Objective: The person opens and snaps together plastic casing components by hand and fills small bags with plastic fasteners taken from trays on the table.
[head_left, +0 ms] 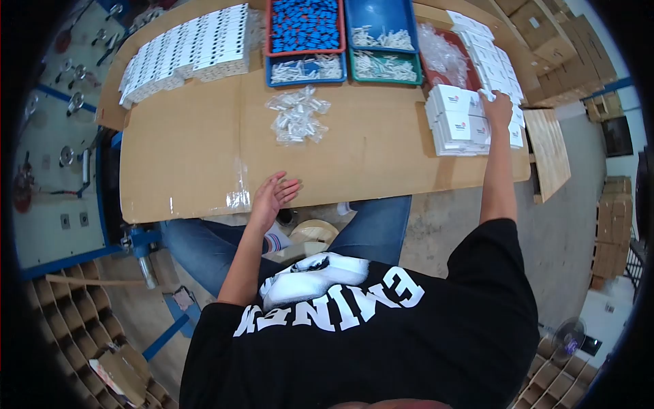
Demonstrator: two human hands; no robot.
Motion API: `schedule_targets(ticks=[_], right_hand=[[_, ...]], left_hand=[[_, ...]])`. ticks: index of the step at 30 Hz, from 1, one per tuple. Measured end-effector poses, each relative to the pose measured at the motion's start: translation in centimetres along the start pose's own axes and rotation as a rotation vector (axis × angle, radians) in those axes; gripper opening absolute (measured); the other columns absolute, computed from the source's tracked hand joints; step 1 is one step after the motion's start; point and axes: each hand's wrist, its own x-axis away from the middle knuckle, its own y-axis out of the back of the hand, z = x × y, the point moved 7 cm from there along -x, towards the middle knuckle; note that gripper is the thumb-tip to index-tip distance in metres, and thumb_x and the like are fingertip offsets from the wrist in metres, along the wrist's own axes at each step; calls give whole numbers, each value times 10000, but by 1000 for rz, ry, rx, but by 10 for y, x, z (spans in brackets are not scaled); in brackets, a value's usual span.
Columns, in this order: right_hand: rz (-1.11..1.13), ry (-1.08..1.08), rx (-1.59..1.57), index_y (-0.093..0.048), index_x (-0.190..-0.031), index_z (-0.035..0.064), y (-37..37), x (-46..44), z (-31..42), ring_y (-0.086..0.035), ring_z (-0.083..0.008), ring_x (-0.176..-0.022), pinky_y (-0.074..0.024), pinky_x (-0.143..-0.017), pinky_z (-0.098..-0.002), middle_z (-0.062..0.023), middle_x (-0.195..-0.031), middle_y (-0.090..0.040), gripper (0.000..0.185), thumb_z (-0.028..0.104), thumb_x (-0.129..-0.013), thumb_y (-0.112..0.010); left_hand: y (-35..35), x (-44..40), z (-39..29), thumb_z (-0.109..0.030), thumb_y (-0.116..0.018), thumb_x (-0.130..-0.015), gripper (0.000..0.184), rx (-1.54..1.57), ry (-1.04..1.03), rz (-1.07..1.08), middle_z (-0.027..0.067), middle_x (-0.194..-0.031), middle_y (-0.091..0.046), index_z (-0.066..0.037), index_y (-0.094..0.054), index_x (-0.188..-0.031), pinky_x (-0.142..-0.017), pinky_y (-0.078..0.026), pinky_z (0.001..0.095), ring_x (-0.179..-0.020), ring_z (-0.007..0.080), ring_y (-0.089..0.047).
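My left hand (274,196) hovers at the table's near edge, palm partly up, fingers spread, holding nothing. Off to the right, my right hand (497,108) reaches over the stacked white boxes (458,123). Its fingers are bent at the boxes' back edge, beside a small white item; whether they grip it is unclear. Near the middle of the cardboard surface (368,150) lies a pile of small clear bags with white pieces (298,116). A red tray with clear plastic bags (444,56) stands just behind the boxes.
Rows of white boxes (187,46) stand at the back left. Back centre, a red tray holds blue pieces (304,24); blue trays and a green tray (385,67) hold white pieces. A wooden board (547,150) lies beyond the right edge.
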Motion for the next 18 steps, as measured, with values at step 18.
schedule_targets(ticks=[18], right_hand=[[141,588,-1064,-705,-1002,36,-56,226,382,-630,-308,-1110,-542,-856,-386,-129,-1154,-684,195,86,-815,-733]], left_hand=[[35,-37,-110,-186,-679,-889,160,-1323,-812,-690,108,-941,-638,-59,-640,-978,-789,-515,439,-913,310,-638]])
